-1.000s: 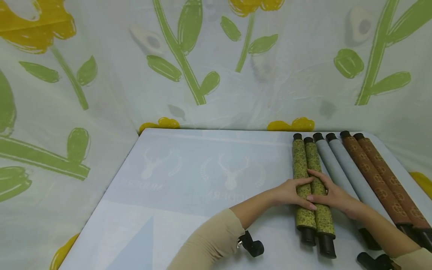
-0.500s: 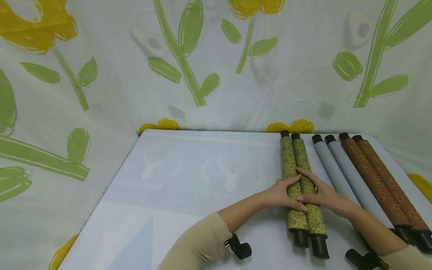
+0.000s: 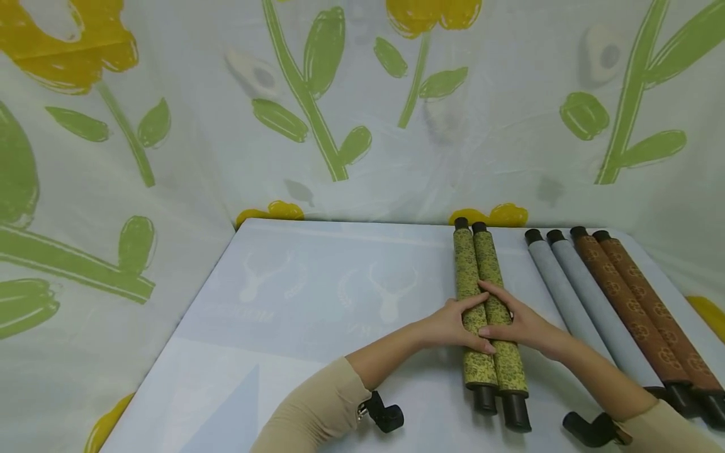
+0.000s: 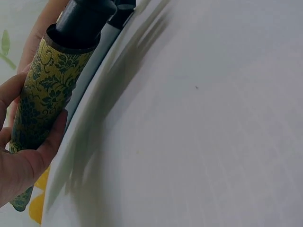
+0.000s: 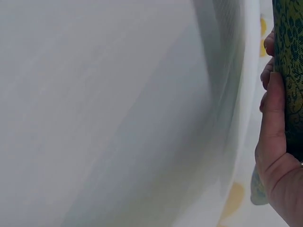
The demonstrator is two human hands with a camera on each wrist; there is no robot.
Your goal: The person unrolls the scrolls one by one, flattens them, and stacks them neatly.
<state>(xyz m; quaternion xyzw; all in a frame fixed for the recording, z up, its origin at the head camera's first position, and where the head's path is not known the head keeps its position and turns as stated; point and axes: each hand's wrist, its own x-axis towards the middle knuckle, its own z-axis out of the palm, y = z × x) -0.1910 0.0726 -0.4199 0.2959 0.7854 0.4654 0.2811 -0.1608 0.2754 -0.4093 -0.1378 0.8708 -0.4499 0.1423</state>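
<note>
Two yellow scrolls with a dark floral pattern and black end knobs lie side by side, the left one (image 3: 467,270) against the right one (image 3: 489,261). My left hand (image 3: 450,325) grips from the left, its thumb and fingers over the left scroll. From the other side my right hand (image 3: 527,325) grips the right scroll, and the two hands' fingertips overlap on top of the pair. In the left wrist view, fingers curl round a yellow scroll (image 4: 52,90) close to its black knob. The right wrist view shows my thumb along a patterned scroll (image 5: 292,61) at the frame edge.
To the right, two grey scrolls, one nearer (image 3: 566,296) and one farther (image 3: 595,308), lie beside two brown medallion-patterned scrolls (image 3: 629,302). All rest on a white table (image 3: 317,283) with faint deer prints. A flower-printed curtain (image 3: 198,126) hangs behind and at the left.
Both hands have carried the yellow scrolls leftward together, away from the grey ones, and the gap between them has widened. The grey and brown scrolls have stayed put.
</note>
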